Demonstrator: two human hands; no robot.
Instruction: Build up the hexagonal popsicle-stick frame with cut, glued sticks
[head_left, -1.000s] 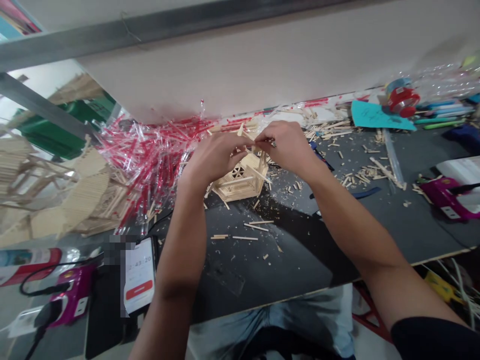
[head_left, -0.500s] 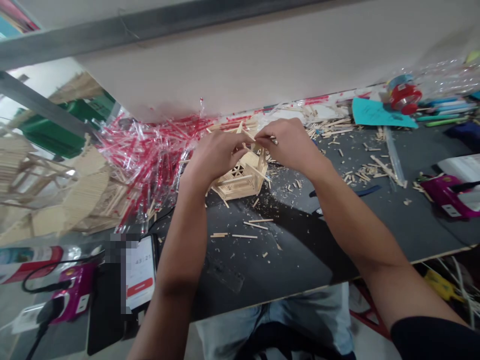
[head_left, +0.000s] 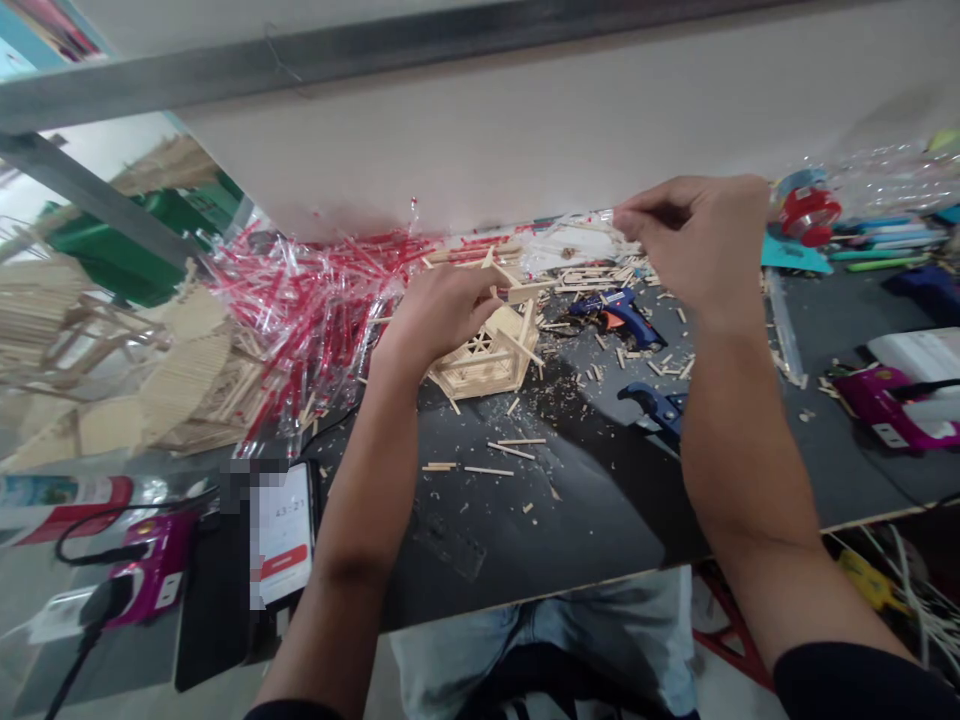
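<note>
the left hand (head_left: 442, 312) pinches a pale flat wooden stick (head_left: 529, 291) above the small stick-built wooden house (head_left: 487, 360) at mid-scene. the stick lies left-right, its free end pointing right. the right hand (head_left: 701, 240) hangs far right, fingertips pressed together.

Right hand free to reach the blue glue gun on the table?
Probably yes: the right hand hovers close by the blue glue gun, nothing between them; only stick scraps lie around it.
</note>
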